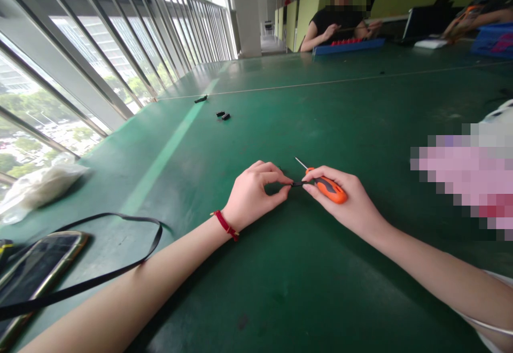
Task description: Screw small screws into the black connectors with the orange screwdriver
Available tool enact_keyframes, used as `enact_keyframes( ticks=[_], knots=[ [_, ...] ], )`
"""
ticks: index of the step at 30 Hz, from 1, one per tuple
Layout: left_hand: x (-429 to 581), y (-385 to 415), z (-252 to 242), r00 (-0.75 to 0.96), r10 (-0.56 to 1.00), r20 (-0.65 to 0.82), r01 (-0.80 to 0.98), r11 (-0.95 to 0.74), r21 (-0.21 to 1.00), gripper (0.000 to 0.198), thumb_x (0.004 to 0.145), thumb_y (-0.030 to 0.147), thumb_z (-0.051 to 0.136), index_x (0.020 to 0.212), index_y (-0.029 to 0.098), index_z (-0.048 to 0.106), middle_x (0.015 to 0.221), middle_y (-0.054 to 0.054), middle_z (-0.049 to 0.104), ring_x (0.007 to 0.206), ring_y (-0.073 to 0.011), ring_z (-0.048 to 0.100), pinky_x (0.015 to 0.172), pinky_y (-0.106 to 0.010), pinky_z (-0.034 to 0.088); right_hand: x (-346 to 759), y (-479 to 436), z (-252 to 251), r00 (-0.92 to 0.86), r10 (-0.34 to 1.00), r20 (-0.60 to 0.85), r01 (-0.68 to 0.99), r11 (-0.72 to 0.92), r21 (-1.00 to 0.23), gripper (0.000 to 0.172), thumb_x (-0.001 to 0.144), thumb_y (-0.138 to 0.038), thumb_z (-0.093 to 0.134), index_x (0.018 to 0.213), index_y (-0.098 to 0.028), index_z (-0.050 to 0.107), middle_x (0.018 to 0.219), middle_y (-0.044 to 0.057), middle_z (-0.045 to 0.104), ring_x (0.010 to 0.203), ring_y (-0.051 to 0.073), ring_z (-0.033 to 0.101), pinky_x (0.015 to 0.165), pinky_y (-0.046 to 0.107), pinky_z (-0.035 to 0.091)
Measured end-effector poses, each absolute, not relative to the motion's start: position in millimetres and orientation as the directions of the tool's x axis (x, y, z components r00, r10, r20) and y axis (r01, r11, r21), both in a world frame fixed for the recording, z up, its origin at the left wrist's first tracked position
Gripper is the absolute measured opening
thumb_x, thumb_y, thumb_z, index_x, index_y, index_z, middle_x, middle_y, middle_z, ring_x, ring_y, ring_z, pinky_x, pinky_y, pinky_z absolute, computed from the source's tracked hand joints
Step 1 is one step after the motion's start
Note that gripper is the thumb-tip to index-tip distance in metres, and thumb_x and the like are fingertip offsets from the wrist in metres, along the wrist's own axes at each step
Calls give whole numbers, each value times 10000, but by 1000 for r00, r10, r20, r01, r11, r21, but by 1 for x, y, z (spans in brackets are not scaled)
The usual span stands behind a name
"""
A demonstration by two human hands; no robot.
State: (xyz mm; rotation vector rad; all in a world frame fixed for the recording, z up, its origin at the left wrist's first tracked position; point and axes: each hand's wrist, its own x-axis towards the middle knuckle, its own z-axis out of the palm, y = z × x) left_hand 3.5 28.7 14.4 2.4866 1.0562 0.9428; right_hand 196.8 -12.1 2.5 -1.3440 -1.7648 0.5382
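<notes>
My left hand [256, 185] pinches one end of a small dark piece [297, 184] between thumb and fingertips. The thumb and forefinger of my right hand [340, 195] meet the piece's other end. Tucked in that same right hand is an orange and black screwdriver [331, 189], its thin metal shaft pointing up and to the left, away from the small piece. What kind of part the dark piece is cannot be made out, as fingertips cover both ends. Both hands are just above the green tabletop [248, 289].
Several small black parts [223, 116] lie farther back, left of centre. A phone [40, 273] with a black strap [154, 243] and a plastic bag [40, 182] are at left, beside a railing [160, 27]. Across the table a person [336, 24] sits behind a blue tray [348, 47].
</notes>
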Motion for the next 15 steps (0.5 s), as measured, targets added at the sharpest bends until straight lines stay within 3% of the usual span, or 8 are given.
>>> enact_keyframes(
  ticks=[6, 15],
  knots=[
    [2, 23, 17, 588, 558, 586, 614, -779, 126, 189, 861, 296, 550, 908, 238, 724, 894, -17, 706, 829, -152, 583, 720, -293, 420, 197, -11, 1, -66, 925, 374, 545, 348, -763, 101, 782, -284, 602, 825, -194, 620, 852, 28, 681, 756, 163, 624, 652, 249, 461],
    [3, 21, 16, 624, 503, 598, 598, -800, 49, 208, 887, 307, 527, 884, 252, 727, 865, 7, 715, 801, -136, 583, 691, -289, 381, 196, -11, 3, -54, 922, 384, 520, 354, -778, 87, 776, -264, 608, 823, -191, 618, 869, 30, 686, 781, 167, 639, 692, 259, 481]
  ],
)
